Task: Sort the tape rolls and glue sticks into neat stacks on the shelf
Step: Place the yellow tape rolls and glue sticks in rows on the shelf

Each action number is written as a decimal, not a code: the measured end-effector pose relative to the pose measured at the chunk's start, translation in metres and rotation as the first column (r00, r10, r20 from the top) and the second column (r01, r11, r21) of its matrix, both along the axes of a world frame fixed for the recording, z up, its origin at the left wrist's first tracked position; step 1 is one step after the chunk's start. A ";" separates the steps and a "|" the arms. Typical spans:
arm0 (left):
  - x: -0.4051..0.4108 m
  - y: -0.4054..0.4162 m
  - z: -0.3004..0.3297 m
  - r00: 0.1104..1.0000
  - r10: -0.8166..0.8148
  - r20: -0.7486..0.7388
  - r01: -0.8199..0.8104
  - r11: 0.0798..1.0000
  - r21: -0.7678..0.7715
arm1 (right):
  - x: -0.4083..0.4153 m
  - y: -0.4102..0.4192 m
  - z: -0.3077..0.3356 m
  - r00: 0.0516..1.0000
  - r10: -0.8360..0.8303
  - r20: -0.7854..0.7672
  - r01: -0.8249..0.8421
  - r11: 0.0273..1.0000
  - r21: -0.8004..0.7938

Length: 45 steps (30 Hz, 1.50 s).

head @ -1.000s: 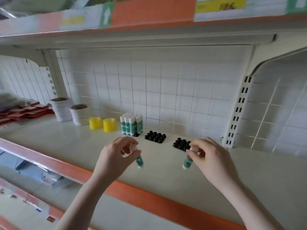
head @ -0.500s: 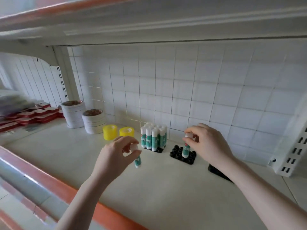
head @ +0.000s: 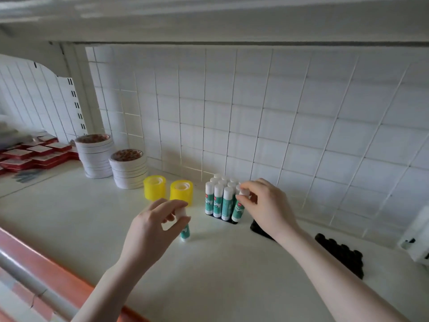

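My left hand (head: 151, 226) pinches the white cap of a green-and-white glue stick (head: 185, 232), upright just above the shelf surface (head: 209, 263). My right hand (head: 264, 205) grips another glue stick (head: 238, 211) by its cap at the front right corner of a block of several upright glue sticks (head: 219, 198) standing in a black holder. Two yellow tape rolls (head: 168, 190) sit left of that block. Behind them rise two stacks of white tape rolls (head: 111, 161).
Two black holders without sticks lie right of my right hand, one (head: 261, 230) partly hidden by my wrist, the other (head: 341, 254) further right. Red flat boxes (head: 34, 155) fill the far left. An orange shelf edge (head: 46, 273) runs along the front; a shelf hangs overhead.
My right hand carried its glue stick left from the middle black holder to the corner of the filled block. My left hand stayed put with its stick. The view moved closer.
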State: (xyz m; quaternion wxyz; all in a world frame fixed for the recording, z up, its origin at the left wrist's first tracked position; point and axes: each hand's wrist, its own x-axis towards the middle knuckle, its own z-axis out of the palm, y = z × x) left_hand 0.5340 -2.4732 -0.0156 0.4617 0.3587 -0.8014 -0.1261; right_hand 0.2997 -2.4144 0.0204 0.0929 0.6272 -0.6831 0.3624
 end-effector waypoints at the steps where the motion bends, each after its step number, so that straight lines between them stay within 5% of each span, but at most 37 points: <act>1: 0.000 -0.001 -0.001 1.000 -0.003 -0.014 0.003 1.000 -0.003 | 0.001 -0.002 -0.001 1.000 -0.003 -0.001 0.003 1.000 -0.004; 11: -0.002 -0.001 -0.007 0.997 -0.037 -0.067 0.036 0.999 -0.005 | 0.002 -0.015 -0.016 0.999 -0.035 0.017 0.036 0.996 -0.077; 16: -0.001 -0.002 -0.007 0.995 -0.050 -0.089 0.051 0.999 0.017 | 0.003 -0.018 -0.020 0.998 -0.034 -0.058 0.024 0.984 -0.175; 29: -0.006 -0.001 0.000 0.994 -0.088 -0.065 0.088 0.996 -0.004 | -0.007 0.000 -0.019 0.969 0.012 -0.245 -0.045 0.991 -0.129; 45: -0.102 0.010 0.065 0.947 -0.282 0.154 0.299 0.948 -0.105 | -0.088 0.099 -0.029 0.874 -0.298 -0.384 0.372 0.918 0.133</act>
